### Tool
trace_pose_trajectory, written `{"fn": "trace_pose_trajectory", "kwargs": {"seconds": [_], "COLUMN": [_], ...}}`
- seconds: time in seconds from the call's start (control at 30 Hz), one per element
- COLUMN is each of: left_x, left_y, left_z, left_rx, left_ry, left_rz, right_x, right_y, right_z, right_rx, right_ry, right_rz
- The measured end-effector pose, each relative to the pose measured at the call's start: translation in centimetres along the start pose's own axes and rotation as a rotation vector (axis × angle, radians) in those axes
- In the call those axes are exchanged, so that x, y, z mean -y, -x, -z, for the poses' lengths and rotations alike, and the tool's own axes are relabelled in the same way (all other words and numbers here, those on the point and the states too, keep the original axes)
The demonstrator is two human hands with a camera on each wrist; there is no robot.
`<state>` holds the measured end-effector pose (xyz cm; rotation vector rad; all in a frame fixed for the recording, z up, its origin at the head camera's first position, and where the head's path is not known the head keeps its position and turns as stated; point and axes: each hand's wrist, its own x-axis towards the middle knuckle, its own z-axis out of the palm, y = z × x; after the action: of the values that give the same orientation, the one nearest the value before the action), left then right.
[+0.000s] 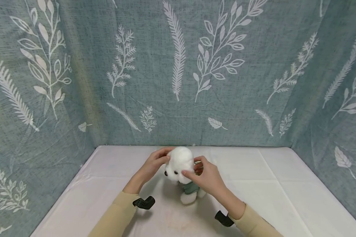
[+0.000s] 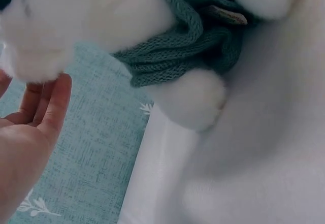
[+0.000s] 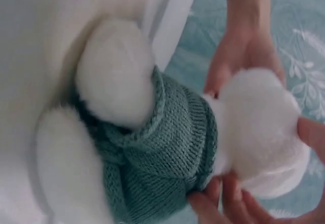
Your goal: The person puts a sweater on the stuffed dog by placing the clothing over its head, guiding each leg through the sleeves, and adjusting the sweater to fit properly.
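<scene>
A white plush dog (image 1: 181, 161) in a green knitted sweater (image 1: 191, 187) sits on the white-covered table, its dark eyes and nose facing front-left. My left hand (image 1: 152, 166) holds one side of its head, thumb in front and fingers behind. In the left wrist view, that hand's fingertips (image 2: 62, 84) meet the white fur. On the other side, my right hand (image 1: 210, 176) grips the head, with the thumb on the cheek and the fingers partly hidden behind. The right wrist view shows the sweater (image 3: 167, 142) and the round white legs (image 3: 117, 71) close up.
A white cloth (image 1: 255, 191) with fold lines covers the table. Blue-green fabric (image 1: 154, 82) with white leaf prints hangs behind it and along both sides. Black curved pieces (image 1: 145, 202) sit at both wrists, by the beige sleeves (image 1: 118, 210).
</scene>
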<state>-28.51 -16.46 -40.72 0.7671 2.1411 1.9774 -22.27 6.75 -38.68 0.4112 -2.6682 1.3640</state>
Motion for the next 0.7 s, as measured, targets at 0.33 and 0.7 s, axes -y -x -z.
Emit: {"fn": "trace_pose_trajectory", "kwargs": {"seconds": [0.33,0.7], "left_x": [-0.6,-1.4], "left_y": [1.6,2.1], "left_z": [-1.0,-4.0], "left_rx": [-0.059,-0.090], "left_ry": [-0.098,-0.144], "left_rz": [0.040,0.026], "right_x": [-2.0,-4.5], "right_y": [-0.9,-1.6], "right_z": [2.6,5.9], "right_rx": [0.101,0.284], "right_ry": [-0.106,-0.224], "right_rz": [-0.010,0.017]}}
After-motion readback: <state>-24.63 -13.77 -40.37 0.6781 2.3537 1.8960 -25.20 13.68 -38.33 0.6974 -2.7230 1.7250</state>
